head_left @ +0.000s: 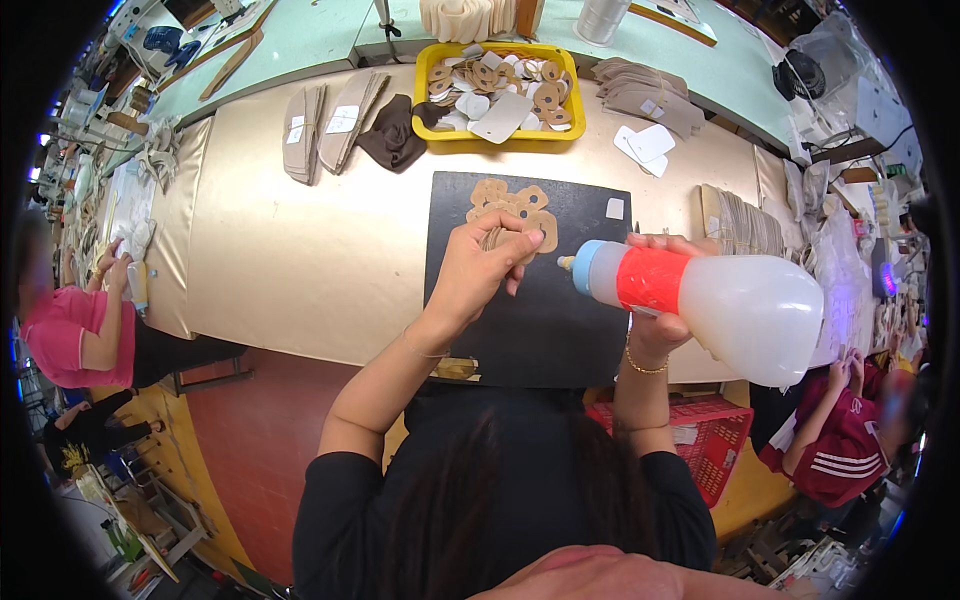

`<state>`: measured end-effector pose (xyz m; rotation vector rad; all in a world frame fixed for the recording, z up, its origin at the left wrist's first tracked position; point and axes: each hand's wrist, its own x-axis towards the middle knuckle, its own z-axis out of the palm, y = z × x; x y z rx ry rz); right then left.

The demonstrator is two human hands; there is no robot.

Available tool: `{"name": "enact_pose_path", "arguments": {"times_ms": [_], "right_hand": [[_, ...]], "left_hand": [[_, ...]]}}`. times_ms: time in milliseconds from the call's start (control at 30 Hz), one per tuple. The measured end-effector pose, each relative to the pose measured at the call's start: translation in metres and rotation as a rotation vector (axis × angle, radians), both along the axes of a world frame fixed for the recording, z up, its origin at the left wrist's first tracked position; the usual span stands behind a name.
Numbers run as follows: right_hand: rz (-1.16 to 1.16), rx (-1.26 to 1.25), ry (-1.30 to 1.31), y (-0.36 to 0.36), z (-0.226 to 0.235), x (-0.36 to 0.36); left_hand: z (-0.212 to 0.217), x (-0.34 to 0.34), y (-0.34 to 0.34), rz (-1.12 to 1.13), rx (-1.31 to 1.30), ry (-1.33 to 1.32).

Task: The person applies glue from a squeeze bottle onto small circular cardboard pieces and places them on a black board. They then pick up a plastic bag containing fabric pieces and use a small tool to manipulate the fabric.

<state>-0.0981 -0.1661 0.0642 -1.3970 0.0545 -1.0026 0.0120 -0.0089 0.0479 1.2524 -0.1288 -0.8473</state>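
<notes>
- The left hand [490,255] is pinched closed on a few thin tan pieces [493,240], above the black mat [500,340] on the surface [300,250].
- The right hand [657,335] wraps around a squeeze bottle [750,305] of whitish liquid, tipped on its side, its nozzle [566,262] pointing toward the left hand and apart from the pieces.
- The step looks like dispensing onto the tan pieces; a light, even squeeze would likely give better control than a hard one.
- The nozzle is best brought close to its spot, well clear of the fingertips.
- Fanning the held pieces slightly should expose each one, and a flat grip should stop them slipping.
- The loose pile [490,192] lies just beyond the left hand, so stray drips there are a risk.
- The bottle's red band [651,280] shows no writing that can be read.
- A white label [342,119] sits on a stack at the far left; its marks are too small to read.
- A pale square [614,208] on the mat's far right corner shows no legible print.
</notes>
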Motion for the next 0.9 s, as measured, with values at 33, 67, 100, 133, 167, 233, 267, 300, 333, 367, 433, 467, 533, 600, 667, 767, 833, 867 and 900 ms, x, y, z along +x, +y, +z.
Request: {"name": "enact_pose_path", "arguments": {"times_ms": [33,67,100,133,167,233,267,300,333,367,433,467,533,600,667,767,833,867,900], "right_hand": [[-0.008,0.005,-0.015,0.003,-0.001,0.002],[-0.015,0.011,-0.03,0.005,-0.001,0.004],[-0.038,-0.018,-0.007,0.005,-0.001,0.005],[-0.06,-0.047,0.014,0.006,-0.001,0.006],[-0.071,-0.072,0.041,0.006,-0.001,0.007],[-0.042,-0.055,-0.011,0.005,-0.001,0.009],[-0.022,-0.045,-0.034,0.004,-0.001,0.009],[-0.026,-0.074,-0.028,0.003,-0.001,0.009],[-0.03,-0.103,-0.024,0.003,-0.002,0.01],[-0.034,-0.132,-0.02,0.003,-0.003,0.01],[-0.027,-0.18,-0.001,0.001,-0.003,0.009],[-0.025,-0.224,-0.002,0.001,-0.003,0.009],[-0.007,-0.21,0.016,0.001,-0.003,0.009],[-0.002,-0.18,0.032,0.003,-0.002,0.009],[-0.01,-0.128,0.057,0.004,-0.002,0.009],[-0.004,0.035,0.037,0.001,0.001,0.004],[-0.08,0.052,0.03,-0.004,0.003,0.0],[-0.117,0.062,0.025,-0.006,0.003,-0.002],[-0.138,0.06,0.021,-0.009,0.002,-0.002]], "left_hand": [[0.0,0.0,-0.001,0.012,-0.011,-0.016],[-0.001,0.0,-0.002,0.015,-0.025,-0.008],[-0.001,0.0,-0.003,0.02,-0.039,-0.002],[-0.001,0.0,-0.004,0.024,-0.05,0.005],[0.0,-0.001,-0.005,0.027,-0.068,0.015],[0.0,-0.001,-0.007,0.032,-0.101,0.036],[0.001,-0.001,-0.008,0.034,-0.093,0.037],[0.001,-0.002,-0.008,0.035,-0.085,0.039],[0.001,-0.002,-0.009,0.037,-0.084,0.039],[0.002,-0.002,-0.009,0.03,-0.08,0.025],[0.002,-0.001,-0.01,0.018,-0.083,-0.004],[0.003,-0.001,-0.011,0.022,-0.09,-0.008],[0.003,-0.002,-0.012,0.029,-0.088,-0.007],[0.003,-0.002,-0.012,0.034,-0.075,-0.029],[0.001,-0.003,-0.012,0.033,-0.062,-0.031],[-0.008,-0.001,-0.009,0.027,-0.031,-0.032],[-0.019,0.003,-0.009,0.017,-0.002,-0.076],[-0.026,0.007,-0.01,0.017,0.07,-0.067],[-0.033,0.011,-0.012,0.019,0.109,-0.077]]}}
